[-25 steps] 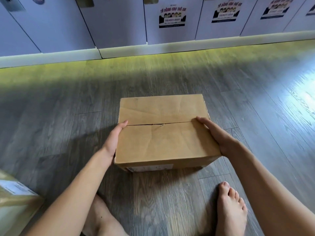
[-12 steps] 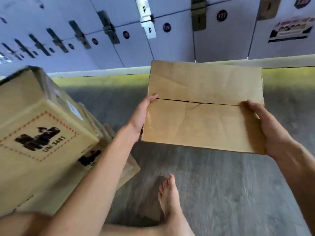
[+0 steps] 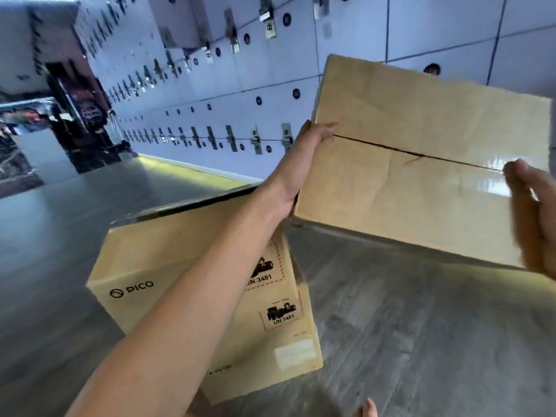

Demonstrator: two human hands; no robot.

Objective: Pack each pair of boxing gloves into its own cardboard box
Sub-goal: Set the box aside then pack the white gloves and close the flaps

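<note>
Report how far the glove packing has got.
Done: the plain box has its top flaps closed, and nothing shows what is inside. In hand: the left hand and right hand hold it by its ends, above the floor, beside two stacked printed boxes. Left: no gloves are in view, so I cannot tell what remains.

Locker room with pale lockers and a grey floor.

A long wall of pale blue-white lockers (image 3: 346,85) runs from the upper right away to the far left, shrinking with distance. Each door carries a small dark round tag (image 3: 296,93), and grey metal latches (image 3: 286,136) sit in rows along the door seams. A yellow-green lit strip (image 3: 192,167) glows at the foot of the lockers. The floor (image 3: 421,341) is grey wood-look plank. At far left is a dark opening (image 3: 81,115), too blurred to make out.
</note>
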